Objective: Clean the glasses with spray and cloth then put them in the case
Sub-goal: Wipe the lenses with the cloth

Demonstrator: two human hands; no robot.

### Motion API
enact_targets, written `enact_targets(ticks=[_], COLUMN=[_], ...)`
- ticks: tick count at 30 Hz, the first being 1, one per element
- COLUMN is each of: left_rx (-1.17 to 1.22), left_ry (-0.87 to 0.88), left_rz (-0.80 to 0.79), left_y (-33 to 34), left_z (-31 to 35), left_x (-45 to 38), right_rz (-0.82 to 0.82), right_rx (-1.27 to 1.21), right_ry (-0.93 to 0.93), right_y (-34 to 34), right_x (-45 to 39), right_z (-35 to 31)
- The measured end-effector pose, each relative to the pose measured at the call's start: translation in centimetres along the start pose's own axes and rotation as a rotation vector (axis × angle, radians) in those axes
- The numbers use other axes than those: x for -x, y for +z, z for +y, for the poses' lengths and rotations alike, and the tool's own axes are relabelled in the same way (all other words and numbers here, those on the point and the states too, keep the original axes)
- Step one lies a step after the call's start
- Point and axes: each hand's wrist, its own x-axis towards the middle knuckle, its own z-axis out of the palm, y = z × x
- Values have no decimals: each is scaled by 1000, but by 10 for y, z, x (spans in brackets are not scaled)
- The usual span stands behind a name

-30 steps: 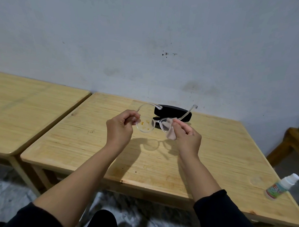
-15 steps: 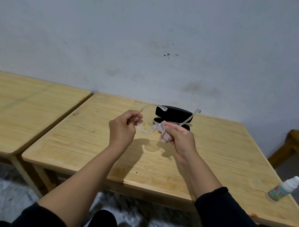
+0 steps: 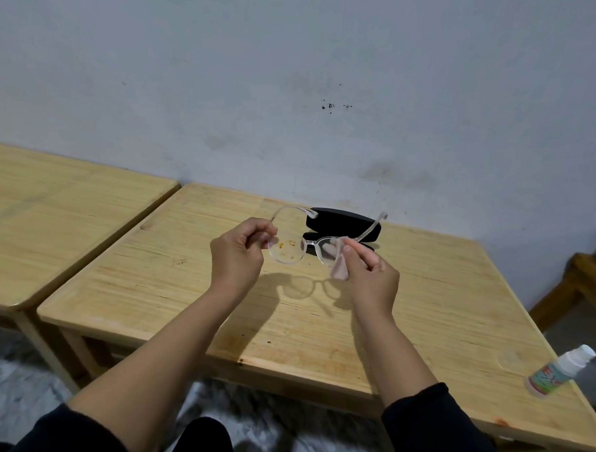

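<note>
Glasses [image 3: 300, 248] with a clear frame were held in the air at the centre of the frame, above the desk [image 3: 440, 300] and in front of the open black case [image 3: 344, 222]. Your left hand [image 3: 237, 254] had its fingers clenched on the left end of the frame, at the hinge, which steadied the glasses and left both lenses free. Your right hand [image 3: 369, 273] had its fingers pinched on the pink cloth [image 3: 337, 265], which was pressed against the lens nearer that hand; this placed the wiping force on one lens only. The other lens carried yellow-brown specks and appeared not yet cleaned. Both temples pointed away from you, toward the wall. The spray bottle [image 3: 556, 372] stood tilted near the desk corner at the lower right of the frame, well apart from your hands.
</note>
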Motion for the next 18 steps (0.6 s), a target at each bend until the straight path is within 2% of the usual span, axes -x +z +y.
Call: enact_targets(ticks=[3, 6, 9, 12, 15, 18], left_rx=[17, 29, 50, 37, 5, -36], left_ry=[28, 47, 35, 26, 9, -7], left_rz=[-29, -40, -12, -6, 19, 45], left_y=[7, 13, 13, 10, 6, 5], left_z=[0, 2, 5, 3, -2, -5], left_x=[6, 11, 8, 2, -3, -6], right_rz=[143, 102, -29, -237, -445, -555], right_rx=[-126, -195, -166, -145, 17, 105], right_ry=[40, 74, 105, 145, 144, 137], right_y=[13, 20, 19, 9, -3, -11], right_x=[3, 2, 0, -5, -12, -17], right_z=[0, -2, -1, 0, 0, -1])
